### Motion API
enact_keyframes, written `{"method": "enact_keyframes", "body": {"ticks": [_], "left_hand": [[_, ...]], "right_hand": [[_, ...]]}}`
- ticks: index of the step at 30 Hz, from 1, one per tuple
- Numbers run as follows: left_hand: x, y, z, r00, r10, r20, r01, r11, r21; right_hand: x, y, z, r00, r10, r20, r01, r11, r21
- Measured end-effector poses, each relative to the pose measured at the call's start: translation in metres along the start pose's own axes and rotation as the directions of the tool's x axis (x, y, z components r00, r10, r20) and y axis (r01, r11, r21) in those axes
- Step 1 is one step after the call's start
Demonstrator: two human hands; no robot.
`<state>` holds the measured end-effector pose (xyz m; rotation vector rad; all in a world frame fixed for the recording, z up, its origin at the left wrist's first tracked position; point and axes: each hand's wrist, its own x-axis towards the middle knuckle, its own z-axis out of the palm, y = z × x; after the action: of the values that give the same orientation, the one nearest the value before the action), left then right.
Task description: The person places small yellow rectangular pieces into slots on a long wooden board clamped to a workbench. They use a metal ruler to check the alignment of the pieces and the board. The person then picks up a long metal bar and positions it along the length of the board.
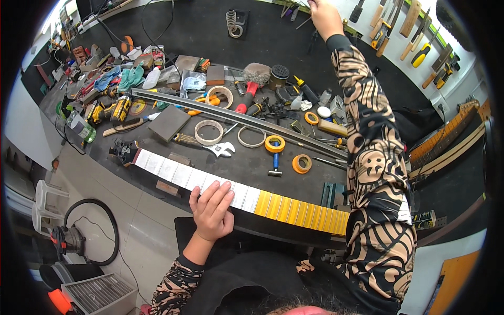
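A guitar neck [178,174] lies across the front of the workbench. White tape covers the fretboard's left part, yellow tape [294,211] its right part, with the fret wires showing between the strips. My left hand [212,211] rests on the white-taped part, its fingers stretched over the fretboard. At the far left end is the dark headstock [125,153]. My right arm reaches far up to the wall tool rack, and my right hand [326,20] is at the picture's upper edge. Its fingers are closed together there; what they hold is too small to make out.
A long metal straightedge [236,119] crosses the bench behind the neck. Around it lie an adjustable wrench [219,149], tape rolls [209,132], a blue-handled razor-shaped tool [275,164] and a yellow drill [119,108]. Files and chisels [409,21] hang at upper right. A vacuum [71,239] stands on the floor.
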<state>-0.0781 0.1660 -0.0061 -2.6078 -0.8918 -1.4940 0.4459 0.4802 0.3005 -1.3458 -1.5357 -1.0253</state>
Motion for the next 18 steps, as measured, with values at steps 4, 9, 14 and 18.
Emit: {"method": "enact_keyframes", "body": {"ticks": [4,9,14,18], "left_hand": [[-0.001,0.000,0.000,1.000,0.003,0.005,-0.003,1.000,0.005],[-0.002,-0.002,0.001,1.000,0.007,-0.001,-0.007,1.000,0.019],[-0.002,-0.004,0.002,1.000,0.021,-0.004,-0.021,1.000,0.017],[-0.002,-0.005,0.002,0.999,0.030,0.013,-0.031,0.999,0.032]], "right_hand": [[0.024,-0.014,-0.043,0.985,-0.042,0.165,0.096,0.938,-0.332],[-0.005,-0.061,-0.131,0.982,-0.191,-0.008,0.190,0.977,-0.095],[-0.118,-0.089,-0.272,0.927,0.133,0.349,-0.217,0.952,0.213],[-0.227,-0.116,-0.379,0.786,0.347,0.511,-0.480,0.864,0.150]]}}
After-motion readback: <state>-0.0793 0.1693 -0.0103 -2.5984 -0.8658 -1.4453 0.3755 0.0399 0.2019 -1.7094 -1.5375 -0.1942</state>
